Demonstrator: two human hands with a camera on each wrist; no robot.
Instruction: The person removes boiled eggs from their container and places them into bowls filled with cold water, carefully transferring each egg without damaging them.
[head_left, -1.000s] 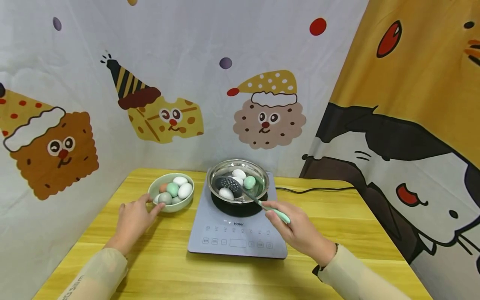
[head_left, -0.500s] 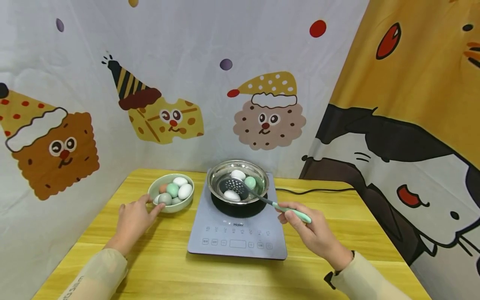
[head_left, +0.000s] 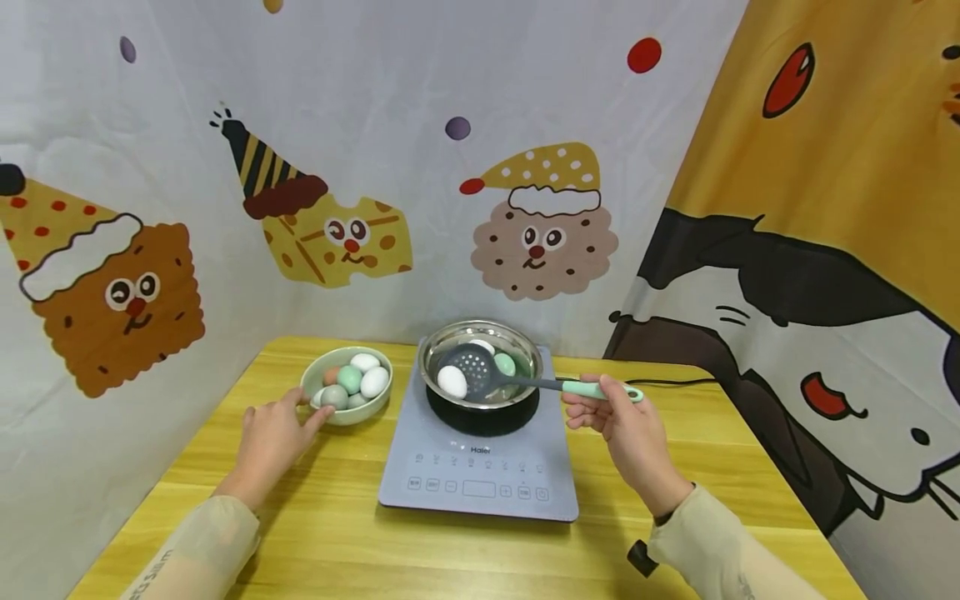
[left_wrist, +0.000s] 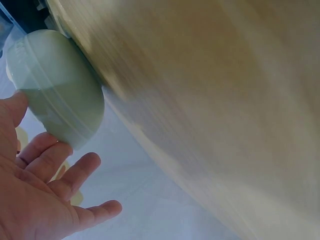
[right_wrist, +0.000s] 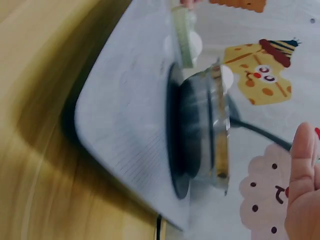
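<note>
My right hand (head_left: 633, 429) grips the mint handle of a grey slotted skimmer (head_left: 525, 382). Its perforated head is over a steel pot (head_left: 517, 337), with a white egg (head_left: 452, 381) at the head's left side. The right wrist view shows a white egg (right_wrist: 226, 77) at rim height. Behind the skimmer, a green egg (head_left: 505, 364) and another white egg (head_left: 483, 344) lie in the pot. At left, my left hand (head_left: 277, 433) holds the side of a pale green bowl (head_left: 375, 408) of several eggs, thumb and fingertips against its wall (left_wrist: 65, 90).
Under the pot is a lavender Haier induction cooker (head_left: 480, 467) on a wooden table (head_left: 322, 533). A black cord (head_left: 675, 382) runs right from it. A cartoon-printed cloth (head_left: 420, 67) stands behind the table.
My right hand has moved right and up, turning the skimmer's handle nearly level. The white egg at the skimmer's head has shifted slightly left and up. My left hand stays on the bowl.
</note>
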